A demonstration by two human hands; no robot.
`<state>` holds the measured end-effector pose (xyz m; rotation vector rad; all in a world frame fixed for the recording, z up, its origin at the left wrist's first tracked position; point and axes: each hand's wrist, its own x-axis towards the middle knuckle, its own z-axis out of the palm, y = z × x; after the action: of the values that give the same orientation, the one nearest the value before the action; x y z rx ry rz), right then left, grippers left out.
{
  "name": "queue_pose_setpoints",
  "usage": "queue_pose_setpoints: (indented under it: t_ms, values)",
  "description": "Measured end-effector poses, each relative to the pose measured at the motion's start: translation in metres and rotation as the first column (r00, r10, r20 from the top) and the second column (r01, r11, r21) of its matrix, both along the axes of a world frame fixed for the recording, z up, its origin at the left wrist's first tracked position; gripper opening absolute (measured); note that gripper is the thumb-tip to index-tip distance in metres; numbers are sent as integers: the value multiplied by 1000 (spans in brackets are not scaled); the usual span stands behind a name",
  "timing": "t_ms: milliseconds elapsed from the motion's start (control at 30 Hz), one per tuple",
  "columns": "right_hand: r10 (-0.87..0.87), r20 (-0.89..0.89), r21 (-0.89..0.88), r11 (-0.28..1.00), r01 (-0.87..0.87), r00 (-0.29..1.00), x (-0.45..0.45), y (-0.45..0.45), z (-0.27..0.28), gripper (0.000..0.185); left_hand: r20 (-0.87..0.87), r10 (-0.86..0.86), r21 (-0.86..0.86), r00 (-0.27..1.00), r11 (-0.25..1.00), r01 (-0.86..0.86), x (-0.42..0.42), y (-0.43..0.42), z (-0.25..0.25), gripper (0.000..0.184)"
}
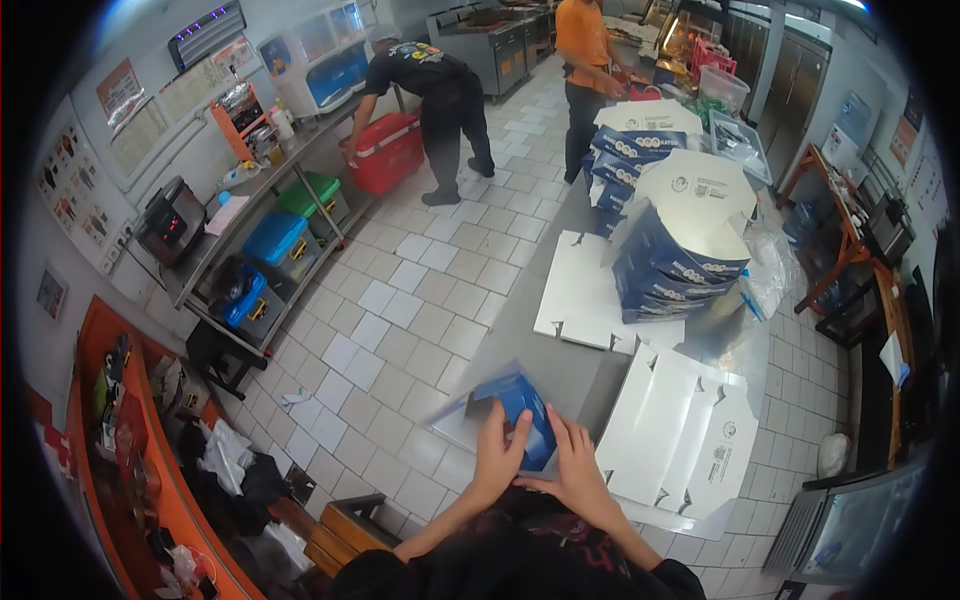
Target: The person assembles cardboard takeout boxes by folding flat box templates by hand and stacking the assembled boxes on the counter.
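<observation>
A blue and white cardboard food box (528, 400), partly folded and slightly blurred, is between my two hands at the near end of a metal table (590, 380). My left hand (499, 448) grips its left side, with the thumb on the blue panel. On the right side, my right hand (574, 462) holds the edge with its fingers up along the panel. Flat white box blanks (680, 430) lie just right of my right hand. Another white blank (578, 290) rests farther up the table, beside a tall stack of blue-sided folded boxes (675, 265).
More stacked boxes (630, 160) and a clear plastic bag (775, 270) are farther along the table. One person (430, 85) bends over a red cooler (388, 155) at left; another in an orange shirt (580, 45) stands at the table's far end. Tiled floor (400, 300) runs along the left.
</observation>
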<state>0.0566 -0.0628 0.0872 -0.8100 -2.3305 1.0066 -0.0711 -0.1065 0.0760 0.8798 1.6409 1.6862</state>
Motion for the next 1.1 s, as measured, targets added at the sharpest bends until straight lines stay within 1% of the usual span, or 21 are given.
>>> queue_pose_setpoints:
  t_ms: [33, 100, 133, 167, 233, 267, 300, 367, 433, 500, 533, 567, 600, 733, 800, 833, 900, 933, 967, 1033, 1100]
  values:
    - [3, 6, -11, 1000, -3, 1000, -2, -1, -3, 79, 6, 3, -11, 1000, 1000, -3, -1, 0, 2, 31]
    - [-52, -69, 223, 973, 66, 996, -8, -2, -11, 83, -49, 28, -25, 998, 999, -29, -3, 1, 4, 30]
    - [-64, -153, 227, 969, 98, 986, -8, -1, -8, 79, -77, 40, -27, 996, 999, -42, -5, 3, 6, 29]
    - [-62, -152, 224, 970, 95, 986, -8, 3, -8, 79, -76, 43, -31, 996, 999, -45, -7, 6, 9, 29]
    - [31, -267, 222, 975, 30, 963, -5, 12, -10, 68, 259, 52, 81, 965, 994, -76, -13, 12, 15, 29]
    - [80, -220, 282, 959, -15, 972, -3, 15, -4, 64, 330, 38, 91, 943, 993, -71, -16, 12, 19, 27]
    - [80, -219, 280, 960, -16, 972, 0, 17, -6, 64, 331, 39, 89, 943, 993, -72, -18, 12, 23, 27]
    - [179, -289, 379, 924, -60, 941, 3, 22, -13, 67, 405, 34, 24, 914, 999, -48, -22, 9, 28, 27]
    - [165, -355, 339, 940, -38, 920, 8, 27, -8, 68, 438, 26, -2, 899, 1000, -27, -27, 6, 19, 23]
    - [143, -417, 292, 956, -16, 897, 8, 27, -10, 68, 585, -117, 69, 802, 993, 95, -27, 4, 14, 24]
    - [105, -437, 271, 962, 19, 894, 7, 27, -17, 55, 588, -115, 64, 800, 993, 96, -25, 3, 13, 24]
    - [66, -455, 249, 967, 56, 888, 7, 26, -20, 43, 691, -131, 83, 711, 991, 102, -21, 4, 11, 24]
    - [6, -410, 238, 966, 100, 912, 5, 24, -18, 51, 780, -146, 102, 609, 989, 107, -17, 4, 10, 24]
    - [-21, -385, 182, 978, 98, 923, 9, 20, -4, 60, 779, -129, 127, 614, 991, 47, -8, 0, 10, 25]
    - [132, -362, 315, 949, -13, 923, 14, 26, 5, 63, 740, -154, 153, 655, 986, 59, -14, 1, 11, 25]
    - [127, -358, 308, 951, -11, 925, 16, 29, 7, 63, 744, -151, 147, 651, 987, 61, -16, 1, 13, 25]
    - [306, -269, 505, 852, -137, 913, 22, 37, 11, 50, 724, -128, 111, 678, 991, 70, -18, 0, 18, 25]
    - [336, -199, 500, 843, -200, 921, 27, 39, 15, 45, 745, -114, 97, 657, 993, 62, -19, -1, 18, 25]
    - [337, -198, 499, 843, -202, 921, 29, 39, 22, 45, 746, -112, 96, 656, 994, 61, -20, -1, 18, 25]
    - [425, 68, 587, 715, -380, 903, 32, 40, 36, 44, 771, -137, 113, 622, 990, 78, -21, -2, 18, 24]
    - [390, 107, 607, 703, -371, 915, 32, 36, 39, 44, 759, -172, 131, 628, 985, 111, -22, -2, 14, 23]
